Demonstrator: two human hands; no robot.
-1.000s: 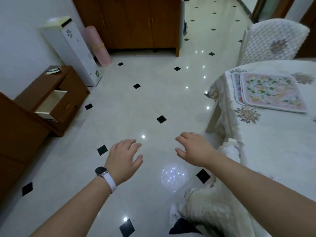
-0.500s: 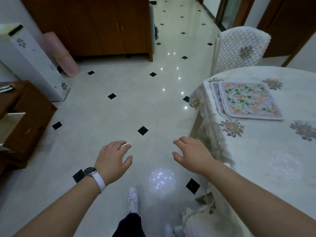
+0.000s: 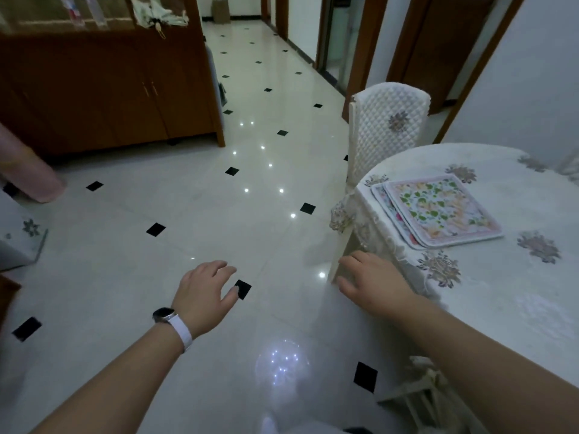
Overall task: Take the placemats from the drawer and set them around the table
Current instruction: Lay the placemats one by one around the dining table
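— What's the floor (image 3: pixel 194 214) like?
— Pale glossy tile with small black diamonds; glints (image 3: pixel 246 190) of light at centre.
— Furniture?
— A brown cabinet (image 3: pixel 103 92) upper left. A quilted white chair (image 3: pixel 385 126) upper right, just beside the table (image 3: pixel 501 308) (floral cloth).
— Walls?
— A light wall (image 3: pixel 517 89) far right, brown door frames (image 3: pixel 369 42), and a hallway (image 3: pixel 250 48) at the top.

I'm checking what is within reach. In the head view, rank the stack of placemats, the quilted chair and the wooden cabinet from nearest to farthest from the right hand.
From the right hand:
1. the stack of placemats, just ahead on the table corner
2. the quilted chair, beyond the table's far side
3. the wooden cabinet, far off to the left
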